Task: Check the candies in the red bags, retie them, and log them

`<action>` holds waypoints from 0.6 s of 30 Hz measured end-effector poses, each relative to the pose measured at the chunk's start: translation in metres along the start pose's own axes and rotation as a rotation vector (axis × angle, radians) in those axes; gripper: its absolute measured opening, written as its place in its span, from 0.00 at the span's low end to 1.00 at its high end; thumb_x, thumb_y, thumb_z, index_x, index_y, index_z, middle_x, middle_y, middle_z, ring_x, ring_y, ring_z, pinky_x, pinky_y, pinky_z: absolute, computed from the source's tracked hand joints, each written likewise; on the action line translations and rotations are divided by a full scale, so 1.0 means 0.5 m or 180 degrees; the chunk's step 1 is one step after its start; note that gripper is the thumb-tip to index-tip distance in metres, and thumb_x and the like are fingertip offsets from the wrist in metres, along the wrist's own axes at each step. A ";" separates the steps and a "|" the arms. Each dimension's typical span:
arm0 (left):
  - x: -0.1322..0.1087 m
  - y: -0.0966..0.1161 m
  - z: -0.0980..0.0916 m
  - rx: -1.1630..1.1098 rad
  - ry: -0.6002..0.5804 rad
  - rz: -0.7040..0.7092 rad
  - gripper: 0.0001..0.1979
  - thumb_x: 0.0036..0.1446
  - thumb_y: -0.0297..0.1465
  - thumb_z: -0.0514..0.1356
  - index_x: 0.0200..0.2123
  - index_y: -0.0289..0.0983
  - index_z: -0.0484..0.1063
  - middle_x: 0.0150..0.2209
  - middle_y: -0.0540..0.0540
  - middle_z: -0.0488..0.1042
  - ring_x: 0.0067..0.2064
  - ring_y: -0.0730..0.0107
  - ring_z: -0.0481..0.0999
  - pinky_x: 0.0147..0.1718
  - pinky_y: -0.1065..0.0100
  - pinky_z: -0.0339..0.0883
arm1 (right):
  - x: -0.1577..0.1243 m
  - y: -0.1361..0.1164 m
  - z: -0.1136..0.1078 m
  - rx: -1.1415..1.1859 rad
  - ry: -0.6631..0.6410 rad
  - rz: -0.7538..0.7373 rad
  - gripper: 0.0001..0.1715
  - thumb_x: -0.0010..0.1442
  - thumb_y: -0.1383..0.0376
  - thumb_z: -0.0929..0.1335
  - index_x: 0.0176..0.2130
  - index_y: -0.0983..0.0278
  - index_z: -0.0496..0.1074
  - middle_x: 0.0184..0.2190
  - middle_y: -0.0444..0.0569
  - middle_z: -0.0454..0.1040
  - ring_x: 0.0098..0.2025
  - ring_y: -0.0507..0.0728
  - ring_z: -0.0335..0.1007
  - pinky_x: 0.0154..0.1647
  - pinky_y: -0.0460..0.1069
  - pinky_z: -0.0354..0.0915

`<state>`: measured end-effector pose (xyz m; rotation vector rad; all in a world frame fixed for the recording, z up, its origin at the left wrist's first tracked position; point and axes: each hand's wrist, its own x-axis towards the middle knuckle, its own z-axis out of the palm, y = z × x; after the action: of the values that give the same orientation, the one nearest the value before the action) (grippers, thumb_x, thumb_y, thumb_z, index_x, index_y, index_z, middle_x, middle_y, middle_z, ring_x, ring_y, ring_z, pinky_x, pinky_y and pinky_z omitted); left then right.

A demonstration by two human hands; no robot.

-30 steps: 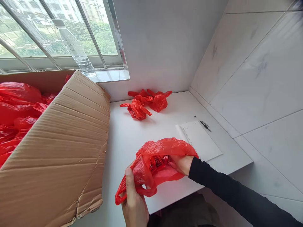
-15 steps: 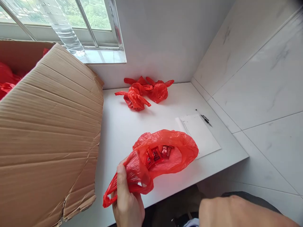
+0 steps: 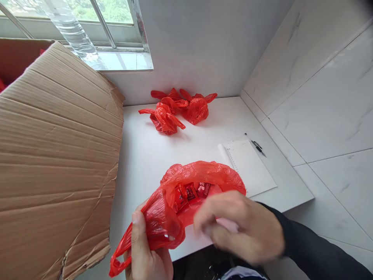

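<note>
My left hand (image 3: 147, 254) grips the handle end of an open red plastic bag (image 3: 201, 177) at the near edge of the white table (image 3: 145, 155). Small red wrapped packets (image 3: 190, 192) lie inside the bag. My right hand (image 3: 239, 225), in a black sleeve, hovers blurred just in front of the bag's mouth; its fingers are smeared by motion and I cannot see anything in them.
A large cardboard box (image 3: 55, 155) fills the left, its flap leaning toward the table. Two tied red bags (image 3: 175, 111) sit near the back wall. A sheet of paper (image 3: 249, 165) and a pen (image 3: 258, 147) lie at the right. A clear bottle (image 3: 71, 29) stands on the window sill.
My right hand left the bag's mouth, dropped low out of it, and has come back up in front of the bag. The view has tilted down.
</note>
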<state>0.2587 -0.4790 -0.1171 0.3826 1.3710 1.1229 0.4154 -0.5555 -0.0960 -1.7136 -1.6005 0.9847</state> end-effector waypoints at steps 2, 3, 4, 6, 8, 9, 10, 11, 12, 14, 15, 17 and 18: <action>-0.002 -0.001 0.007 0.0018 0.0072 -0.0045 0.19 0.51 0.48 0.67 0.38 0.40 0.82 0.35 0.49 0.81 0.39 0.64 0.80 0.32 0.73 0.76 | 0.037 0.052 -0.010 -0.0682 -0.0022 0.0039 0.17 0.65 0.68 0.61 0.44 0.57 0.76 0.34 0.47 0.77 0.35 0.58 0.74 0.38 0.52 0.68; -0.003 -0.002 0.011 0.0016 0.0120 -0.0048 0.18 0.51 0.47 0.67 0.38 0.40 0.82 0.35 0.49 0.81 0.39 0.64 0.80 0.31 0.74 0.76 | 0.052 0.078 -0.007 -0.1044 -0.0026 0.0137 0.17 0.63 0.72 0.61 0.43 0.59 0.76 0.34 0.48 0.77 0.34 0.58 0.74 0.37 0.52 0.68; -0.004 -0.004 0.015 0.0011 0.0156 -0.0051 0.18 0.51 0.47 0.68 0.37 0.40 0.81 0.36 0.49 0.81 0.40 0.64 0.80 0.32 0.74 0.77 | 0.066 0.101 -0.002 -0.1185 -0.0009 0.0183 0.16 0.62 0.73 0.62 0.42 0.60 0.75 0.35 0.49 0.77 0.35 0.59 0.74 0.37 0.52 0.68; -0.007 -0.008 0.020 0.0016 0.0204 -0.0066 0.18 0.50 0.47 0.68 0.37 0.40 0.81 0.37 0.49 0.82 0.42 0.63 0.80 0.32 0.74 0.77 | 0.082 0.134 0.014 -0.1030 0.0093 0.0197 0.15 0.64 0.72 0.61 0.43 0.60 0.74 0.38 0.47 0.77 0.38 0.58 0.74 0.39 0.51 0.69; -0.011 -0.013 0.023 0.0031 0.0236 -0.0064 0.19 0.49 0.47 0.68 0.36 0.40 0.81 0.38 0.48 0.82 0.44 0.63 0.80 0.33 0.75 0.77 | 0.085 0.151 0.026 -0.0770 0.0201 0.0121 0.17 0.68 0.70 0.58 0.46 0.59 0.72 0.41 0.45 0.78 0.41 0.57 0.74 0.42 0.50 0.69; -0.012 -0.014 0.024 0.0043 0.0249 -0.0055 0.19 0.49 0.47 0.69 0.37 0.40 0.81 0.38 0.48 0.82 0.45 0.62 0.80 0.33 0.75 0.77 | 0.083 0.155 0.028 -0.0764 0.0226 0.0095 0.17 0.68 0.69 0.58 0.47 0.58 0.72 0.42 0.45 0.77 0.42 0.57 0.73 0.44 0.50 0.70; -0.013 -0.015 0.024 0.0056 0.0252 -0.0038 0.19 0.49 0.47 0.69 0.37 0.40 0.81 0.38 0.48 0.82 0.45 0.62 0.80 0.34 0.75 0.77 | 0.079 0.158 0.028 -0.0834 0.0228 0.0068 0.15 0.67 0.69 0.60 0.48 0.58 0.72 0.43 0.46 0.77 0.43 0.58 0.73 0.46 0.52 0.70; -0.014 -0.016 0.024 0.0074 0.0265 -0.0013 0.19 0.49 0.47 0.69 0.38 0.40 0.82 0.38 0.48 0.82 0.46 0.62 0.80 0.34 0.75 0.77 | 0.074 0.161 0.026 -0.0912 0.0239 0.0050 0.14 0.66 0.68 0.62 0.49 0.59 0.72 0.44 0.47 0.77 0.45 0.59 0.73 0.48 0.54 0.69; -0.015 -0.016 0.024 0.0093 0.0281 0.0007 0.19 0.48 0.47 0.69 0.38 0.40 0.82 0.38 0.49 0.82 0.45 0.62 0.80 0.33 0.75 0.77 | 0.070 0.163 0.023 -0.0991 0.0252 0.0038 0.14 0.65 0.67 0.63 0.49 0.60 0.72 0.45 0.50 0.77 0.46 0.61 0.72 0.50 0.56 0.68; -0.017 -0.015 0.023 0.0110 0.0324 0.0021 0.20 0.48 0.47 0.69 0.38 0.40 0.82 0.37 0.49 0.82 0.43 0.63 0.80 0.32 0.75 0.76 | 0.066 0.166 0.017 -0.1124 0.0320 0.0083 0.14 0.65 0.64 0.64 0.49 0.63 0.72 0.46 0.54 0.76 0.48 0.64 0.72 0.52 0.59 0.67; -0.018 -0.015 0.023 0.0104 0.0343 0.0007 0.19 0.49 0.47 0.69 0.38 0.40 0.82 0.37 0.49 0.82 0.43 0.64 0.80 0.32 0.75 0.76 | 0.066 0.167 0.015 -0.1174 0.0395 0.0160 0.14 0.67 0.61 0.63 0.49 0.63 0.72 0.46 0.56 0.76 0.48 0.65 0.72 0.51 0.59 0.68; -0.020 -0.015 0.023 0.0076 0.0376 -0.0015 0.18 0.51 0.46 0.68 0.39 0.39 0.82 0.37 0.49 0.82 0.43 0.65 0.80 0.32 0.76 0.76 | 0.070 0.163 0.013 -0.1234 0.0559 0.0360 0.18 0.68 0.55 0.62 0.48 0.63 0.73 0.43 0.56 0.76 0.47 0.66 0.73 0.48 0.58 0.69; -0.021 -0.016 0.023 0.0057 0.0363 -0.0012 0.17 0.52 0.45 0.68 0.39 0.39 0.82 0.38 0.49 0.82 0.43 0.65 0.80 0.33 0.76 0.76 | 0.073 0.160 0.014 -0.1266 0.0626 0.0448 0.19 0.68 0.53 0.63 0.47 0.62 0.73 0.43 0.56 0.76 0.45 0.66 0.73 0.47 0.58 0.70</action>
<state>0.2742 -0.4866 -0.1145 0.3328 1.4818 1.1444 0.4545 -0.5281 -0.1704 -2.1401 -1.6400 0.5597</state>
